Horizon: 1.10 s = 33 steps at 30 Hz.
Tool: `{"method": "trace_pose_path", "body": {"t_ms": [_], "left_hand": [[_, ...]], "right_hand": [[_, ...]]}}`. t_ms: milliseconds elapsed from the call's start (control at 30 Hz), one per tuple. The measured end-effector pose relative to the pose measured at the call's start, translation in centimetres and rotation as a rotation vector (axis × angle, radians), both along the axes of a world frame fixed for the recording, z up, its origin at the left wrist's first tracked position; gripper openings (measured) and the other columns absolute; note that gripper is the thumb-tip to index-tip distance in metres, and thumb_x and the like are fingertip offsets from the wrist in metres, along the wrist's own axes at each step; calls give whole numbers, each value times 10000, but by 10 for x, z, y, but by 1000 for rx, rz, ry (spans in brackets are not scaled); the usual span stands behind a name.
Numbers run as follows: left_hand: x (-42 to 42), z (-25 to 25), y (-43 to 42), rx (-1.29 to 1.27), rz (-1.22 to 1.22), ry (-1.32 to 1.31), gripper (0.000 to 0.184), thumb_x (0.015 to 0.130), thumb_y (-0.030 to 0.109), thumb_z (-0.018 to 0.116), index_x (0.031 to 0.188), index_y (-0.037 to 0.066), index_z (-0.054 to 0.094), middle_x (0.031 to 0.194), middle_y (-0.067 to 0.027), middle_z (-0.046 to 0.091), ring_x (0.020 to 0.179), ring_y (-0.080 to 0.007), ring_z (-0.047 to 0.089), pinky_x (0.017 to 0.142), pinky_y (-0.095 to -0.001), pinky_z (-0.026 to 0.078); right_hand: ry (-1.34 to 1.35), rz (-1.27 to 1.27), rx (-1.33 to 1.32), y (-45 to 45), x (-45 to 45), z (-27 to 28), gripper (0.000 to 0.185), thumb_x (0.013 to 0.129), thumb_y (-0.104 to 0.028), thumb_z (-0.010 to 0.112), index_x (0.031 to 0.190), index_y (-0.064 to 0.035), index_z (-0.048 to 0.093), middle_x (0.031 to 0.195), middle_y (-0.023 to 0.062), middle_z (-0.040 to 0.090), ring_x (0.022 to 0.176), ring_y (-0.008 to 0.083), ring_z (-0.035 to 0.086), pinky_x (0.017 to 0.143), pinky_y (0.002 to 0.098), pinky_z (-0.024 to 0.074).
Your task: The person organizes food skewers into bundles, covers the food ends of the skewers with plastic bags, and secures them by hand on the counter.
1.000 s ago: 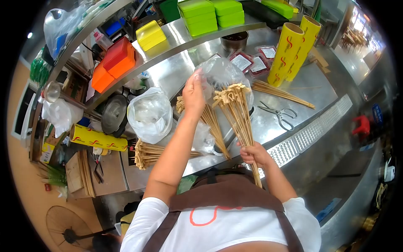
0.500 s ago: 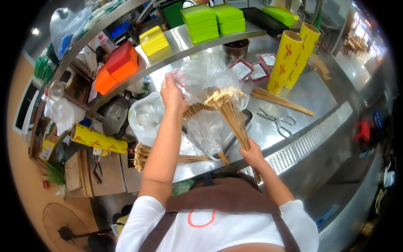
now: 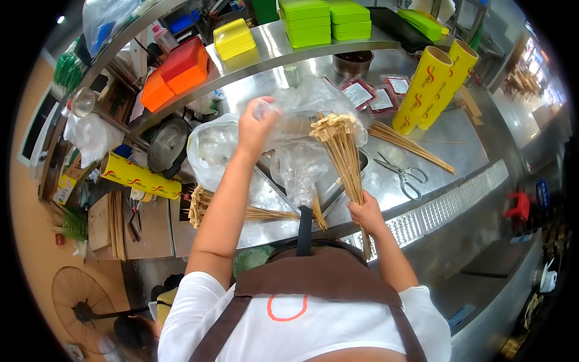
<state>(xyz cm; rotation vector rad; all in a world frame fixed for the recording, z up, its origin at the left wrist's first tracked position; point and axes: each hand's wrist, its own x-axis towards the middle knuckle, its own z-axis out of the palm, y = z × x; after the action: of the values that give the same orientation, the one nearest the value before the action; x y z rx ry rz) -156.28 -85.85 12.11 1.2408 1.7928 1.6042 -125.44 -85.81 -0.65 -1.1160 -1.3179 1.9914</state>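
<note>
At the front edge of the steel worktop (image 3: 449,143), the right hand (image 3: 366,215) wraps a bundle of slender tan wooden skewers (image 3: 344,158), long axis running backward, pale heads (image 3: 335,125) farthest. Left of them, the left hand (image 3: 256,125) pinches a crumpled clear plastic bag (image 3: 304,95).

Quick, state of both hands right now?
Left hand: closed, gripping the edge of a clear plastic bag.
Right hand: closed around a bundle of skewers.

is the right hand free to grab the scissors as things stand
Probably not: the right hand is closed around the skewer bundle, though the scissors lie close by with nothing covering them.
</note>
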Motion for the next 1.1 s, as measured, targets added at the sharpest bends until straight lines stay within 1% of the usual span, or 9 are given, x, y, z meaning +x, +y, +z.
{"method": "trace_pose_path", "body": {"t_ms": [100,433,500,600,700,767,833,1033,1100], "left_hand": [[27,3,-9,-157,199,787,266,758,179,662,978,77,554,941,-138,616,842,-318,611,683,-384,476],[71,35,31,-374,211,518,674,875,609,322,986,-9,565,922,-314,603,947,-473,559,842,-498,423],[60,10,45,-268,240,604,725,867,664,301,1009,3,562,837,-243,640,757,-365,612,667,-440,478],[36,21,44,-118,103,-663,908,770,817,232,1099,26,533,723,-41,569,532,-85,312,390,-224,250],[-8,22,38,-255,-40,-695,936,765,820,240,1219,42,496,781,-64,583,554,-110,338,412,-240,288],[2,13,45,-264,100,-545,862,789,773,323,1226,52,505,834,-133,615,577,-192,481,470,-319,400],[43,-2,35,-193,174,603,723,802,680,441,1137,48,549,872,-212,625,725,-331,604,617,-412,476],[104,-66,-14,-176,-150,752,321,742,145,654,1041,73,565,967,-129,594,852,-374,591,700,-426,489],[99,-86,-24,31,-76,794,377,705,30,640,1067,97,558,1021,-124,546,902,-358,571,724,-408,488]], "right_hand": [[72,-19,-99,-1,-2,3,273,811,-32,563,1079,-29,511,617,-28,424,425,47,368,374,220,283],[-577,-10,692,-7,-17,-8,313,767,-113,571,1048,22,537,779,159,602,719,232,594,683,341,470],[-510,-30,647,-5,-19,-10,324,765,-109,569,1065,12,538,797,167,611,736,246,604,685,343,471],[-352,-64,517,-6,-14,-4,335,753,-111,574,1073,-15,545,862,204,619,820,332,602,712,386,471],[-357,-49,495,-8,-4,2,347,740,-117,586,1071,-20,550,891,232,621,864,385,601,731,412,473],[-454,-29,551,-5,-6,-1,361,736,-115,592,1078,-8,550,873,230,623,841,367,613,726,396,476],[-386,-49,691,-4,-9,-14,391,722,-120,614,1081,20,546,830,204,625,774,304,617,708,367,473],[-201,-105,163,9,-8,-29,375,727,-138,617,1059,25,553,760,133,610,688,193,583,638,330,473],[-199,-113,117,12,-1,-26,238,790,-97,611,995,-32,509,642,9,483,441,105,434,385,258,363]]}}
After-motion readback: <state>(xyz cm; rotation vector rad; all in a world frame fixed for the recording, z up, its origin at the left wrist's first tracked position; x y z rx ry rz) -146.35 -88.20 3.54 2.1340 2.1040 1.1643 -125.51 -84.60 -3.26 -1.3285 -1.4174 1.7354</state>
